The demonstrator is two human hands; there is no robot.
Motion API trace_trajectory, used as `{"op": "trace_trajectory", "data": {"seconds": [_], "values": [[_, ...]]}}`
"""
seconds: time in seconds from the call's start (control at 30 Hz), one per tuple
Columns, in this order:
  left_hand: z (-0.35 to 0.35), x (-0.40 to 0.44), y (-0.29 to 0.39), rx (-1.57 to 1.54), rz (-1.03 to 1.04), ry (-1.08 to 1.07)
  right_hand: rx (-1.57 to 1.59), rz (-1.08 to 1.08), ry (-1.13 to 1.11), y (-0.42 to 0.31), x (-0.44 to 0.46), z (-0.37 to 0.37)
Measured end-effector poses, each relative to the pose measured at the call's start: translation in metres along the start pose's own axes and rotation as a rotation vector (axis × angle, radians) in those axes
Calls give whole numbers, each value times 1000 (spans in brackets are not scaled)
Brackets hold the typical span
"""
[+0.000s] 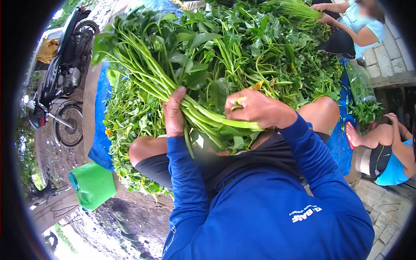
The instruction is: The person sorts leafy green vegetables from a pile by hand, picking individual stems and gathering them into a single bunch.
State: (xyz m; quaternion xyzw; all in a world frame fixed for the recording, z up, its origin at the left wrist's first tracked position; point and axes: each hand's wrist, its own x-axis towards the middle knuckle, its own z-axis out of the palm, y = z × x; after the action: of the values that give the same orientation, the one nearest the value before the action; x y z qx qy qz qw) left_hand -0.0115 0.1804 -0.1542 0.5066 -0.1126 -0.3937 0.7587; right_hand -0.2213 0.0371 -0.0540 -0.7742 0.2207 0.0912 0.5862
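Observation:
A long bunch of leafy greens [149,73], which looks like water spinach, lies slanted across my left hand [174,113]. That hand is closed around the stems, thumb on top, with the leafy ends pointing up and left. My right hand [260,109] is curled into a fist at the cut ends of the bunch, and a short piece of green stem [237,104] shows between its fingers. The thicker stem ends pass just under this fist. Beneath both hands spreads a large heap of the same greens [268,56], reaching up to my crossed legs.
The heap rests on a blue tarp [100,117]. A green bucket [93,186] lies to the left, near a parked motorcycle [65,73]. At upper right a person [357,28] holds another bunch [299,11]. Another person [390,151] sits right, beside a clear bag of greens [360,84].

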Motion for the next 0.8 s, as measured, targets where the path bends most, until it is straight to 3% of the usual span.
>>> {"op": "trace_trajectory", "data": {"seconds": [0.07,0.1,0.13,0.17,0.2,0.23,0.3,0.37,0.43,0.57,0.63,0.67,0.7,0.73,0.8], "values": [[-3,3,20,-88,-70,16,-62,10,-65,2,-16,-3],[-11,11,24,-192,-96,-2,-175,-182,-53,20,-16,-10],[-13,11,35,-248,-100,-5,-51,-21,68,10,-30,-17],[-28,16,36,-240,-94,11,4,-17,294,0,-37,-26],[-43,20,37,-223,-90,26,327,-81,561,-5,-36,-28],[-50,24,34,-239,-97,77,442,-149,766,-40,-37,-34],[-41,25,30,-239,-93,82,485,-577,783,-84,-17,-49],[-40,30,14,-219,-96,99,543,-842,653,-99,55,-57],[-31,31,7,-230,-129,119,9,-740,526,-167,44,-24],[-37,33,7,-248,-95,135,-352,-573,668,-168,50,-8],[-49,33,8,-223,-83,196,-399,-466,854,-100,30,-17],[-59,36,6,-173,-68,237,-246,-227,780,-69,14,1],[-62,34,7,-170,-63,264,-211,-31,569,-46,1,23],[-61,36,8,-161,-54,280,29,-158,322,4,3,48],[-64,40,0,-122,-67,299,53,-26,222,20,-2,81]]}}
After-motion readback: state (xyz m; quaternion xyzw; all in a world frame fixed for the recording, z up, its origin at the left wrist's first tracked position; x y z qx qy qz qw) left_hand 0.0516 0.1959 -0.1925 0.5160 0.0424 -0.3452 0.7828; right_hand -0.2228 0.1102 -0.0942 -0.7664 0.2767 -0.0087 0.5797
